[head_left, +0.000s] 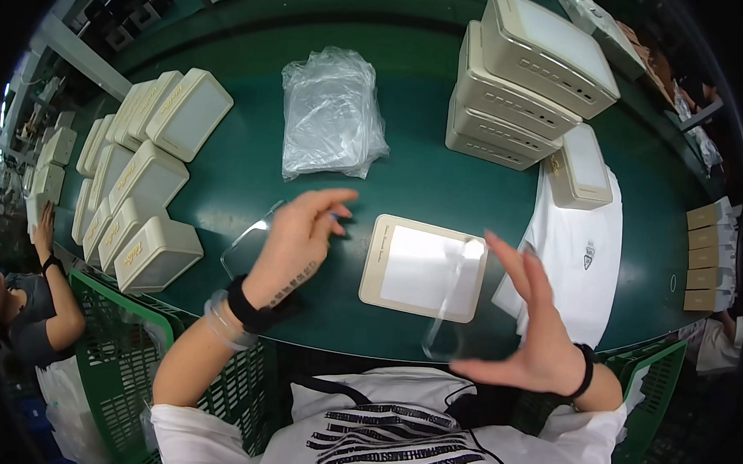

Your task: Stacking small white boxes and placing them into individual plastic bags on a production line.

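Clear sheet (443,340); glossy, thin, round-cornered

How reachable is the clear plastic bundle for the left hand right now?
Likely yes: the left hand is just on the near side of the clear plastic bundle, with no item visible between them on the green table.

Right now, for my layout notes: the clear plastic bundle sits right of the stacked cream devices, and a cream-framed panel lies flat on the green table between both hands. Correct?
Not quite: the head view shows the clear plastic bundle left of the stacked cream devices. The cream-framed panel does lie flat on the green table between the left hand and the right hand.
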`<state>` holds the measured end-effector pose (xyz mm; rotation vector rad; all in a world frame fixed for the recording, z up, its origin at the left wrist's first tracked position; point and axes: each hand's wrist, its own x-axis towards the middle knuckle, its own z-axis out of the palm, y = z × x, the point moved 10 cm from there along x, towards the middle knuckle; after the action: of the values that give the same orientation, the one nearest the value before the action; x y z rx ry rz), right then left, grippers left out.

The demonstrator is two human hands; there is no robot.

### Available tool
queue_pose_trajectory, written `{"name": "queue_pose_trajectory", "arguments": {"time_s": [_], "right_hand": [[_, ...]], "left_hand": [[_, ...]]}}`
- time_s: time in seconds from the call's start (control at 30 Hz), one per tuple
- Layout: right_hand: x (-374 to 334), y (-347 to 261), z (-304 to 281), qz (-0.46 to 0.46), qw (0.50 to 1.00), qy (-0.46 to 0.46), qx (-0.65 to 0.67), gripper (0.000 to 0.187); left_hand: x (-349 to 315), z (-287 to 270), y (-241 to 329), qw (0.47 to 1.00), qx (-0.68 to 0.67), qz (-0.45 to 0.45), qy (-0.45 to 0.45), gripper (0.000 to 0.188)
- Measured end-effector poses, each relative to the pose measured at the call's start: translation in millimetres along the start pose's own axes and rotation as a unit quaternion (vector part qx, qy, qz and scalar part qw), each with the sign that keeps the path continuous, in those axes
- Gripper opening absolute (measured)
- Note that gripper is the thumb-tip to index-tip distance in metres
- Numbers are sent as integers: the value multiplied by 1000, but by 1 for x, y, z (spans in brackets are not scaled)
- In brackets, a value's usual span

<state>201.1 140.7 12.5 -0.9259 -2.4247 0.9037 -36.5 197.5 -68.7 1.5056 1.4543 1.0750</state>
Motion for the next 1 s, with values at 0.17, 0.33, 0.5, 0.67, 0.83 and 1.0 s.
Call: {"name": "queue_pose_trajectory", "arguments": {"time_s": [0.17, 0.33, 0.5, 0.67, 0.83, 1.0], "right_hand": [[14, 7, 13, 108, 987, -11, -121, 132], [-6, 9, 7, 115, 993, 20, 33, 130], [36, 15, 22, 26, 1000, -13, -5, 127], [71, -1, 44, -22, 996, -53, -75, 119], [79, 4, 54, -25, 995, -50, -85, 114], [75, 8, 62, -3, 998, -49, -46, 113]], "left_hand": [[-1, 48, -33, 969, -118, -191, -107, 26], [28, 54, -8, 990, 52, -70, -111, 19], [46, 26, -11, 989, 94, -91, -67, 15], [5, 2, 18, 989, 126, 82, -7, 27], [-24, 28, 16, 976, 97, -2, -196, 60], [-22, 38, 14, 956, 106, 1, -273, 88]]}}
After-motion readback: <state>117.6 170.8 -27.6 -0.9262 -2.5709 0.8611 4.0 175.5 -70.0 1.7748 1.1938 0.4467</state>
